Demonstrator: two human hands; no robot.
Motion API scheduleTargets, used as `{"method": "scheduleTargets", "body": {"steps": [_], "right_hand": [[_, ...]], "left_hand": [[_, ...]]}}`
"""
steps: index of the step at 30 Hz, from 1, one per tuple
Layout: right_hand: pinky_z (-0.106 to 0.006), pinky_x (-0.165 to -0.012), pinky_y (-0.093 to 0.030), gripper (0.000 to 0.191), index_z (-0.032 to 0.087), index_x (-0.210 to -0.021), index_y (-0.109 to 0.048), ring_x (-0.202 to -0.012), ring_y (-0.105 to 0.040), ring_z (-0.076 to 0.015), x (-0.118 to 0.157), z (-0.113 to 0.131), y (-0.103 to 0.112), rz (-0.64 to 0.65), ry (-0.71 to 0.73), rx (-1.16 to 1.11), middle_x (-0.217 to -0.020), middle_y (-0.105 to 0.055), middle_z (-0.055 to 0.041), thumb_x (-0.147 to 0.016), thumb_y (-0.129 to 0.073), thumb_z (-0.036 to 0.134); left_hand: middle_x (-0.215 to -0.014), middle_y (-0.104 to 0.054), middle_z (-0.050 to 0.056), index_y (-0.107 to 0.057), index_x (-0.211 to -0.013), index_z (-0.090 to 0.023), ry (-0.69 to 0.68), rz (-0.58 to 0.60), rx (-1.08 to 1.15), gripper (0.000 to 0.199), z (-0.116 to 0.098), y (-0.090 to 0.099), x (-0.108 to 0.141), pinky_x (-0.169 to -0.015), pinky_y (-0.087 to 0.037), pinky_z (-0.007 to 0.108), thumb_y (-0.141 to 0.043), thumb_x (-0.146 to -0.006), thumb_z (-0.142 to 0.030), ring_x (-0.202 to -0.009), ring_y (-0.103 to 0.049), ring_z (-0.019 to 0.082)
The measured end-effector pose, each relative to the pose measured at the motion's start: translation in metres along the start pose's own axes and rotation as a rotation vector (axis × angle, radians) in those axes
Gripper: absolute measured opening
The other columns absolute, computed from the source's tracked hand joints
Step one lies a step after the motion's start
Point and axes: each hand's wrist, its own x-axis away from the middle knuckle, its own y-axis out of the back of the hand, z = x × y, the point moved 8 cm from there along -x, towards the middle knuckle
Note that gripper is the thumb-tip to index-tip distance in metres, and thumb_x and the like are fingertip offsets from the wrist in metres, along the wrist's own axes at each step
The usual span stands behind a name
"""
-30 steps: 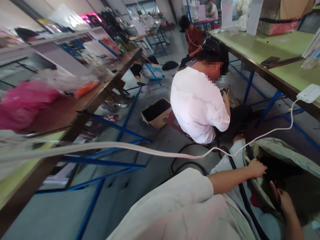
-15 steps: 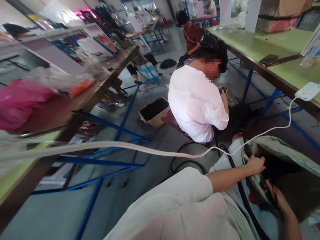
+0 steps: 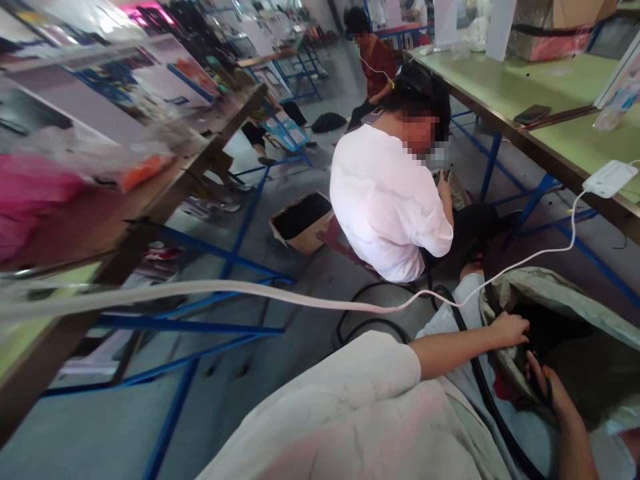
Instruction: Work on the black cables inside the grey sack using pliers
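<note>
Both of my hands are at the mouth of an olive-drab sack (image 3: 595,303) in my lap, at the lower right. My left hand (image 3: 509,331) is closed in a pinch over the sack's near edge, with a small black piece at its fingertips, hard to make out against the dark inside. Just below it, my right hand (image 3: 563,400) is wrapped round black-handled scissors (image 3: 550,392). A dark handle loop shows by the fingers, and the blades point up toward the left hand. Dark contents (image 3: 555,327) fill the shaded inside of the sack.
A white cable (image 3: 320,303) crosses in front of me to a white power adapter (image 3: 610,179) on the right table's edge. A co-worker in a white shirt (image 3: 380,193) sits ahead. A carton (image 3: 303,223) of black material and black hoses (image 3: 367,327) lie on the floor.
The view has shifted slightly, moving the scene a little left. My right hand with the scissors has come up closer to my left hand, which stays pinched at the sack's edge.
</note>
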Motion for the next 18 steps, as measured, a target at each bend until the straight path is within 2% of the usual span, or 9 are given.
{"method": "scheduleTargets", "body": {"steps": [4, 8, 10, 14, 18], "right_hand": [[-0.037, -0.071, -0.045, 0.077, 0.023, -0.059, -0.057, -0.064, -0.057, -0.0233, 0.005, 0.008, 0.005, -0.029, -0.007, 0.031, -0.059, -0.062, -0.0062, -0.075, -0.04, 0.097], [-0.037, -0.071, -0.046, 0.08, 0.023, -0.059, -0.059, -0.063, -0.059, -0.0246, 0.004, 0.002, 0.013, -0.049, -0.059, 0.013, -0.059, -0.063, -0.0081, -0.079, -0.035, 0.096], [-0.036, -0.071, -0.047, 0.08, 0.022, -0.063, -0.061, -0.066, -0.062, -0.0258, 0.003, -0.008, 0.02, -0.101, -0.096, -0.026, -0.063, -0.066, -0.0094, -0.082, -0.031, 0.094], [-0.037, -0.072, -0.048, 0.078, 0.022, -0.068, -0.061, -0.068, -0.065, -0.0267, 0.0, -0.023, 0.029, -0.163, -0.138, -0.023, -0.066, -0.069, -0.0105, -0.083, -0.03, 0.093], [-0.038, -0.072, -0.048, 0.08, 0.022, -0.069, -0.06, -0.068, -0.065, -0.0269, -0.002, -0.025, 0.023, -0.113, -0.152, 0.011, -0.068, -0.07, -0.0109, -0.078, -0.031, 0.096]], "left_hand": [[-0.12, -0.072, 0.011, -0.066, -0.125, -0.013, -0.024, -0.054, -0.043, 0.032, -0.005, 0.001, 0.001, -0.087, -0.051, 0.036, -0.062, -0.103, -0.035, -0.111, -0.068, 0.024], [-0.114, -0.073, 0.011, -0.07, -0.118, -0.015, -0.038, -0.258, -0.232, 0.024, -0.009, 0.012, 0.005, -0.103, -0.044, 0.047, -0.056, -0.102, -0.025, -0.115, -0.062, 0.027], [-0.11, -0.074, 0.012, -0.073, -0.113, -0.015, -0.002, -0.299, -0.294, 0.022, -0.004, 0.014, 0.005, -0.107, -0.038, 0.05, -0.057, -0.102, -0.026, -0.112, -0.062, 0.027], [-0.106, -0.076, 0.01, -0.075, -0.113, -0.019, -0.011, -0.211, -0.319, 0.023, 0.003, 0.006, -0.001, -0.1, -0.039, 0.044, -0.064, -0.101, -0.036, -0.107, -0.065, 0.026], [-0.104, -0.077, 0.007, -0.071, -0.128, -0.023, -0.113, -0.136, -0.279, 0.039, -0.004, -0.002, -0.001, -0.09, -0.041, 0.039, -0.06, -0.104, -0.051, -0.101, -0.069, 0.023]]}}
